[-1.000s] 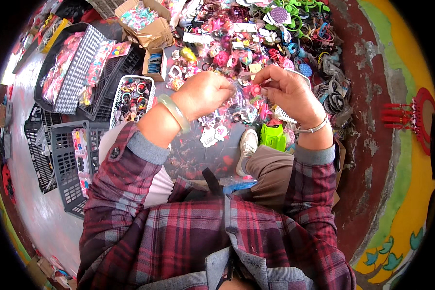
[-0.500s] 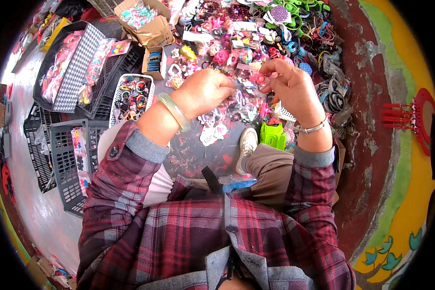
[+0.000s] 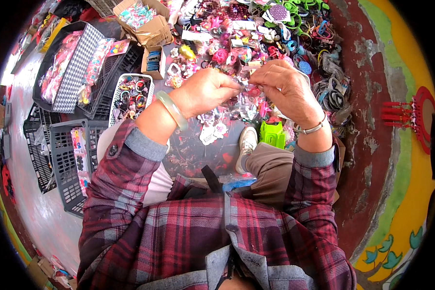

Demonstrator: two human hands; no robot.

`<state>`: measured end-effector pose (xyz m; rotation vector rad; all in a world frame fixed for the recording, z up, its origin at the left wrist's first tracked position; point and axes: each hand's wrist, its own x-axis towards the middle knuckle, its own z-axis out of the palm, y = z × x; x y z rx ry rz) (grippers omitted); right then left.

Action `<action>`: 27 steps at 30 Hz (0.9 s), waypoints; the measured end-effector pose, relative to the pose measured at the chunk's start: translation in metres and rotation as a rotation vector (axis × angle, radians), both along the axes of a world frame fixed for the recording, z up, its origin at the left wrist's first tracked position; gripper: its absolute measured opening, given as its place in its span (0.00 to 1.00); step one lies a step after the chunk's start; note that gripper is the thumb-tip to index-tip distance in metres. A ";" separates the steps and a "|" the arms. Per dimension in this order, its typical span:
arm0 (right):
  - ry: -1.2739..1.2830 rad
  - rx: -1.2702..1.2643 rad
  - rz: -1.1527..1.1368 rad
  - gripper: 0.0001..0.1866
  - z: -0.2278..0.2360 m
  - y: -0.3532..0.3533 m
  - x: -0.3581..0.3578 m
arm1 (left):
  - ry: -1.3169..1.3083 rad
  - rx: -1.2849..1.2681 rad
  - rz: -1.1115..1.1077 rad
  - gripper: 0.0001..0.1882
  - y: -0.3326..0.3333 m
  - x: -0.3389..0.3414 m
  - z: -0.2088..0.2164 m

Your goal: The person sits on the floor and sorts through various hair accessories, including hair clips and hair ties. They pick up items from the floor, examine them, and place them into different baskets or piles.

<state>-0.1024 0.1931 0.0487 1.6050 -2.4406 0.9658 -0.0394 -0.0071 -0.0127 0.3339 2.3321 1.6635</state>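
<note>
My left hand (image 3: pixel 205 93), with a pale bangle on the wrist, is closed in a pinch over the pile of small accessories (image 3: pixel 221 55). Facing it, my right hand (image 3: pixel 286 89) also has thumb and fingers pinched together. A narrow gap separates their fingertips. What each pinch holds is too small and too mixed with the colourful heap behind to make out. Below the fingers lie white card-like pieces (image 3: pixel 212 133) and a bright pink bow-like piece (image 3: pixel 264 108). A lime-green plastic object (image 3: pixel 272 135) stands below my right hand.
At the left are a white basket of hair ties (image 3: pixel 131 96), a grey plastic crate (image 3: pixel 67 159) and a black tray of bagged goods (image 3: pixel 48 72). Cardboard boxes (image 3: pixel 152 31) stand farther off. Green headbands (image 3: pixel 297 19) and dark rings (image 3: pixel 334 99) lie at the right.
My right hand has moved left, its fingers now closer to my left hand. The pink piece at its fingertips no longer shows. My left hand has shifted slightly right.
</note>
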 end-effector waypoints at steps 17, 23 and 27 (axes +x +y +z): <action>0.265 0.074 -0.184 0.20 0.008 -0.004 0.006 | 0.062 -0.017 0.112 0.11 -0.001 0.003 0.016; 0.154 0.085 -0.201 0.16 0.004 -0.001 0.004 | 0.049 -0.021 0.137 0.11 -0.003 0.002 0.011; 0.074 0.095 -0.207 0.12 0.007 0.000 0.004 | 0.125 -0.020 0.142 0.12 -0.005 -0.001 0.001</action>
